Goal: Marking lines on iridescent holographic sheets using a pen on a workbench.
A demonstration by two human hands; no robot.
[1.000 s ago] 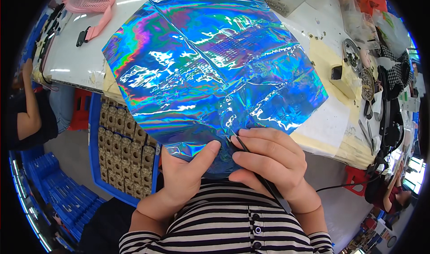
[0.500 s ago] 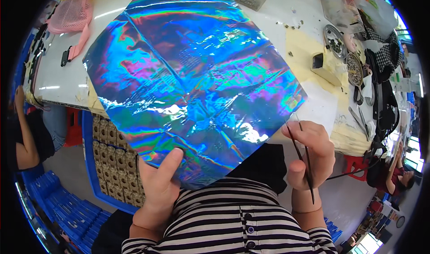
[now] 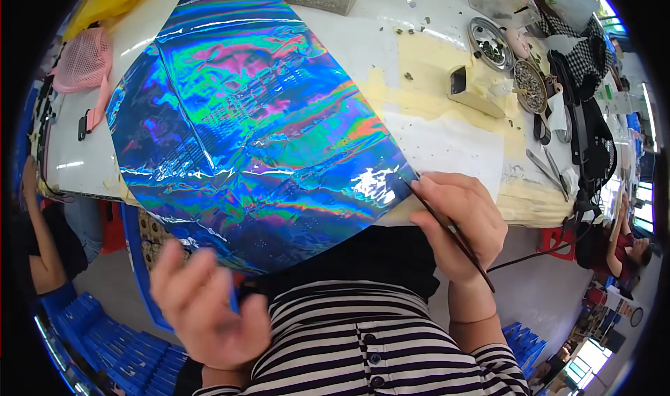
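A large shiny iridescent film sheet [image 3: 258, 116], creased and coloured blue, purple and green, slopes from the worktable down toward my lap. My right hand [image 3: 460, 221] is closed around dark tweezers [image 3: 450, 232], whose tips meet the sheet's right corner. The fingers partly cover that corner. My left hand [image 3: 209, 305], slightly blurred, is off the sheet, below its lower left edge. Its fingers are apart and nothing shows in them.
On the white table [image 3: 384, 54], a cream block [image 3: 474, 96], a round metal dish [image 3: 490, 43], a strainer [image 3: 530, 85] and more tweezers [image 3: 548, 172] lie to the right. A pink mesh pouch [image 3: 84, 61] is at left. Blue trays [image 3: 118, 333] are stacked below; people sit at both sides.
My left hand has let go of the sheet's lower edge and opened. The tweezers, earlier spread near the right corner, have closed at it. The sheet has shifted left in view.
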